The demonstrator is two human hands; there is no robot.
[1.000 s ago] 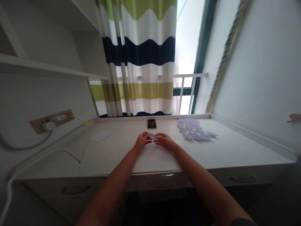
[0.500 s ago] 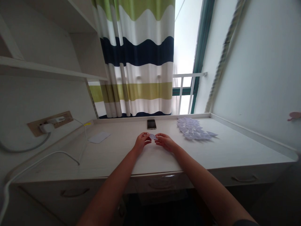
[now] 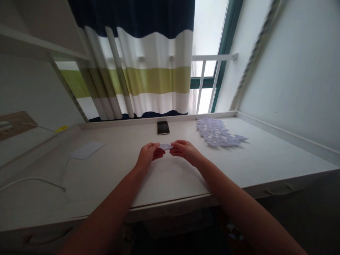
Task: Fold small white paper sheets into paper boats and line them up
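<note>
A small folded piece of white paper [image 3: 165, 146] is stretched between my two hands, just above the desk. My left hand [image 3: 150, 153] pinches its left end between thumb and fingers. At the other end, my right hand [image 3: 185, 151] grips it the same way, with the lower fingers curled beneath. Right of my hands lies a pile of folded white paper pieces [image 3: 216, 131], many of them pointed. Flat sheets of white paper [image 3: 88, 150] rest on the left of the desk.
Behind my hands a dark phone [image 3: 163, 128] lies on the white desk [image 3: 170, 177]. A white cable [image 3: 34, 179] runs across the left side from a wall socket [image 3: 16, 124]. A raised rim edges the desk at the back and right, below a striped curtain [image 3: 159, 78].
My view has tilted down and moved closer to the desk. The paper between my hands now shows wider and flatter, with my hands a little farther apart.
</note>
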